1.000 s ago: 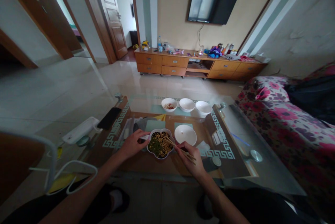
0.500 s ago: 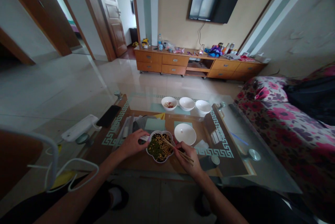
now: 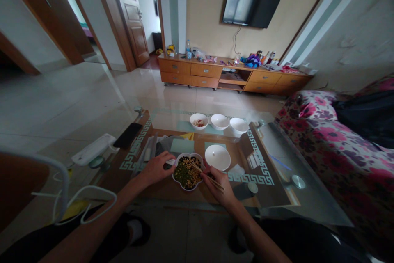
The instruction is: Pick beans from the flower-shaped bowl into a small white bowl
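A white flower-shaped bowl (image 3: 187, 189) sits near the front of the glass table, filled with green beans (image 3: 184, 176), yellow beans (image 3: 197, 177) and some dark beans. My left hand (image 3: 157, 168) grips its left rim, thumb and fingers at the edge. In my right hand (image 3: 219, 185) is a pair of wooden chopsticks (image 3: 197, 167), closed in the fingers, with tips down among the yellow beans. Whether the tips pinch a bean is too small to tell. Just behind my right hand stands a round white bowl (image 3: 220, 161) with one small pale thing inside.
Three white bowls line the table's far side; the left bowl (image 3: 199, 117) contains reddish and pale bits. A black phone-like slab (image 3: 127, 136) and white power strip (image 3: 94, 149) lie left. White cable (image 3: 92, 189) loops at lower left. A flowered sofa (image 3: 332, 144) stands right.
The chopstick tips have shifted slightly left and up within the flower-shaped bowl, and my right hand has moved a little left. My left hand stays at the rim.
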A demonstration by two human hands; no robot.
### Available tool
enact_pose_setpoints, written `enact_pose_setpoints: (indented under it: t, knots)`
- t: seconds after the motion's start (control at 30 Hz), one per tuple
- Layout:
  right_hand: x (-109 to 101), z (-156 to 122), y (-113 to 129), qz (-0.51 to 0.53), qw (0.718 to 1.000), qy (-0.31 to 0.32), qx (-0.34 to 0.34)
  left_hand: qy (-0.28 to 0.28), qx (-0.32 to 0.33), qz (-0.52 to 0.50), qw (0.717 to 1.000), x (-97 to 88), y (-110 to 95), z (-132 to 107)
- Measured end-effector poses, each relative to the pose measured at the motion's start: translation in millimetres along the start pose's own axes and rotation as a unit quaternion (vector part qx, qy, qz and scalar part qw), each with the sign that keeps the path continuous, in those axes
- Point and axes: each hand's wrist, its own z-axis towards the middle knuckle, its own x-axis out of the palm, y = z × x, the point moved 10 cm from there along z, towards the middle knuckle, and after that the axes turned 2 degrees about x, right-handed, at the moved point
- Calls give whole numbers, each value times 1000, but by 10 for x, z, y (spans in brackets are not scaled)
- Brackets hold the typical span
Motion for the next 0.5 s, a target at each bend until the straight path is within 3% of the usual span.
enact_pose_setpoints:
  t: [0.5]
  knots:
    - [12,11,22,-1,1000,4,-8,2,-3,14,1000,23,27,-4]
